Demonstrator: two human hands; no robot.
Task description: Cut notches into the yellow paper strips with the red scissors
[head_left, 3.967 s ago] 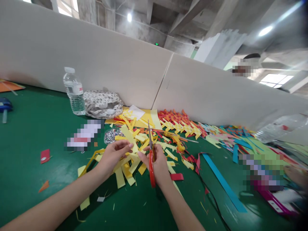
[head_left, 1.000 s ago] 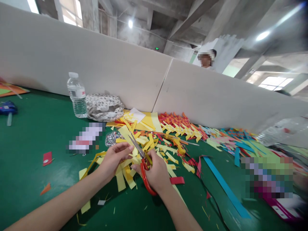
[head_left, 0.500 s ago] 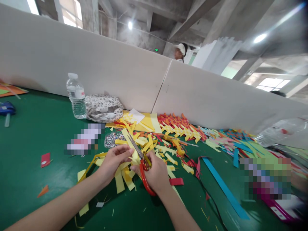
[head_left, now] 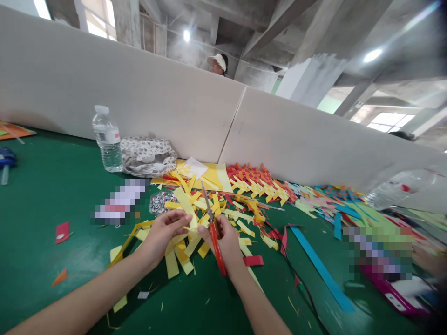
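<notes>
Between thumb and fingers my left hand (head_left: 167, 232) pinches a pale yellow paper strip (head_left: 186, 201), which points up and away from me. My right hand (head_left: 223, 242) is closed on red-handled scissors (head_left: 217, 251). Their blades (head_left: 206, 200) point away over the paper pile, just right of the strip, and look nearly closed. The thumb of my right hand is close to the strip's lower end; whether it touches is unclear. Loose yellow paper strips (head_left: 172, 264) lie beneath and around both hands.
A bag of googly eyes (head_left: 161, 202) and a yellow glue gun (head_left: 256, 209) flank the pile. Woven paper fish (head_left: 258, 186) lie behind. A water bottle (head_left: 107, 139) stands by a patterned cloth bag (head_left: 148, 156). A black cable (head_left: 300, 279) and blue strip (head_left: 323, 270) lie right.
The scissors have swung upright and away from the strip, their tips moving right. My left hand keeps its pinch. The person behind the partition has moved left.
</notes>
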